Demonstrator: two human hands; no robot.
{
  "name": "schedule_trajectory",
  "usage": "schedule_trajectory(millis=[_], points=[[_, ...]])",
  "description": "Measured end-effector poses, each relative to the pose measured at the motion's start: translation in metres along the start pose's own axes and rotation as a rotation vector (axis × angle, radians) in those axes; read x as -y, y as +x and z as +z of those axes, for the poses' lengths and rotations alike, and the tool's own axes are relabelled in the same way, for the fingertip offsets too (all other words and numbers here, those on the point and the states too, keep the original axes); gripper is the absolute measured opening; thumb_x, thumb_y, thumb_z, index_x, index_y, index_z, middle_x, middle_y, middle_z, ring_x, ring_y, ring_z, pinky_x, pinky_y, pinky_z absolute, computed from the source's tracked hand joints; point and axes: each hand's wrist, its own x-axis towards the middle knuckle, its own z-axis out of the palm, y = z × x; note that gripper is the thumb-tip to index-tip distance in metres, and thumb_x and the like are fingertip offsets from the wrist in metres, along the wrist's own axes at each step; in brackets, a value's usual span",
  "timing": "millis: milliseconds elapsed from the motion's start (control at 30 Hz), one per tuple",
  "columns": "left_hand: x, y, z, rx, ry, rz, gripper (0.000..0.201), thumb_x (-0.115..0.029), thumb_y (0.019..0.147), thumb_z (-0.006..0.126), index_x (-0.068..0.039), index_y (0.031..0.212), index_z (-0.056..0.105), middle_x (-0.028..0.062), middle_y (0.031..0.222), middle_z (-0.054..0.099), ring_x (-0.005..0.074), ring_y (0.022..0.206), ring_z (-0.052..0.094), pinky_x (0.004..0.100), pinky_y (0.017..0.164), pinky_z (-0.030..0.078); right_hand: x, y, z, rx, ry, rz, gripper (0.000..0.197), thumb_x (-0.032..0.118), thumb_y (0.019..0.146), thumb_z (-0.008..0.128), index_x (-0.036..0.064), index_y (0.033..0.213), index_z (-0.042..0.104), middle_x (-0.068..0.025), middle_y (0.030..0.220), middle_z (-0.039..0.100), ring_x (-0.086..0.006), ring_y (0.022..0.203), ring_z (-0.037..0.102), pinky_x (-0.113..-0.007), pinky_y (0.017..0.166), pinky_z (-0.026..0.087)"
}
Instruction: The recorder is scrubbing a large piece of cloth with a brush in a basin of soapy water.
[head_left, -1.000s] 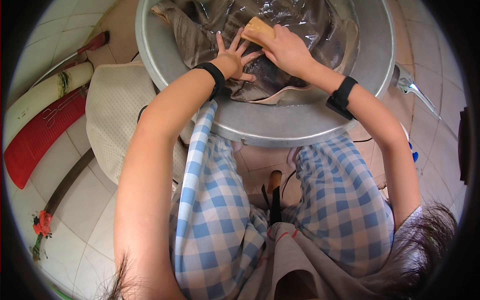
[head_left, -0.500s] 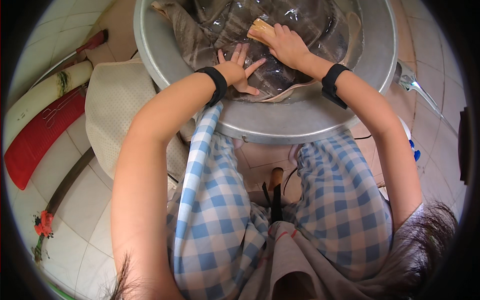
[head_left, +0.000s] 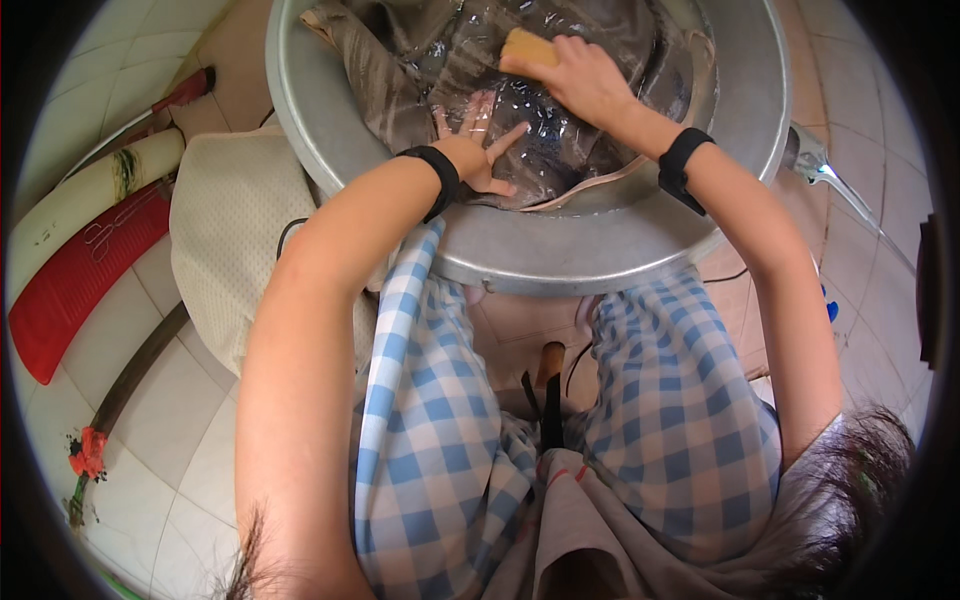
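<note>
A large round metal basin (head_left: 600, 245) stands before my knees with wet, dark brown-grey cloth (head_left: 390, 85) in shallow water. My left hand (head_left: 475, 150) lies flat on the cloth, its fingers spread and partly under the water. To its right, my right hand (head_left: 590, 80) is closed round a yellow-brown wooden scrub brush (head_left: 527, 50), which is over the cloth. Its underside and any bristles are hidden. A pale hem (head_left: 590, 185) of the cloth curves along the near side of the basin. I wear a black band on each wrist.
Blue-and-white checked cloth (head_left: 430, 400) covers my legs below the rim. At left are a cream perforated cloth (head_left: 225, 230), a red comb-like panel (head_left: 95, 265) and a dark pole (head_left: 140, 370). A shiny metal handle (head_left: 850, 190) lies right of the basin, on tiled floor.
My right hand and the brush have shifted slightly, and the brush is turned a little. My left hand stays pressed on the cloth. Wetness shines on the cloth between them.
</note>
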Motion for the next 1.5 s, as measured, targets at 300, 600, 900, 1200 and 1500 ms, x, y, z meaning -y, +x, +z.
schedule_trajectory(millis=[300,600,900,1200,1500], points=[[-0.002,0.010,-0.002,-0.085,-0.033,0.023,0.104,-0.081,0.070,0.047,-0.037,0.148,-0.008,0.0201,0.151,-0.023,0.0378,0.139,-0.023,0.0725,0.100,0.000,-0.062,0.001,-0.021,-0.090,-0.060,0.417,0.032,0.017,0.082,0.055,0.0138,0.114,0.054,-0.0175,0.092,0.053,-0.0350,0.086,0.054,-0.046,0.070,0.045],[0.001,0.004,0.005,-0.133,-0.013,0.025,0.104,-0.080,0.071,0.046,-0.035,0.148,-0.006,0.0193,0.152,-0.020,0.0357,0.140,-0.021,0.0719,0.101,0.001,-0.009,0.010,-0.030,-0.006,0.177,0.221,0.047,0.012,0.077,0.061,0.0254,0.122,0.052,-0.0177,0.088,0.054,-0.0365,0.078,0.055,-0.046,0.069,0.047],[-0.002,0.007,0.008,-0.105,-0.032,0.024,0.102,-0.074,0.069,0.056,-0.031,0.149,0.011,0.0214,0.154,-0.004,0.0377,0.142,-0.008,0.0739,0.100,0.003,0.019,0.010,-0.013,0.012,0.160,-0.094,0.051,0.008,0.080,0.053,0.0388,0.121,0.053,-0.0121,0.091,0.052,-0.0304,0.086,0.055,-0.040,0.073,0.046],[0.001,0.010,0.009,-0.157,-0.035,0.058,0.105,-0.080,0.070,0.048,-0.035,0.148,-0.006,0.0196,0.152,-0.020,0.0374,0.139,-0.021,0.0728,0.100,0.002,-0.100,-0.017,-0.017,-0.048,-0.161,0.284,0.057,0.021,0.081,0.061,0.0343,0.133,0.042,-0.0154,0.088,0.052,-0.0339,0.081,0.056,-0.045,0.069,0.049],[0.001,0.010,0.010,-0.176,-0.039,0.041,0.106,-0.079,0.070,0.049,-0.034,0.148,-0.006,0.0193,0.151,-0.023,0.0361,0.139,-0.024,0.0734,0.099,0.000,-0.059,-0.006,-0.025,-0.042,0.057,0.361,0.051,0.016,0.080,0.062,0.0207,0.128,0.044,-0.0216,0.091,0.054,-0.0403,0.080,0.056,-0.048,0.071,0.048]])
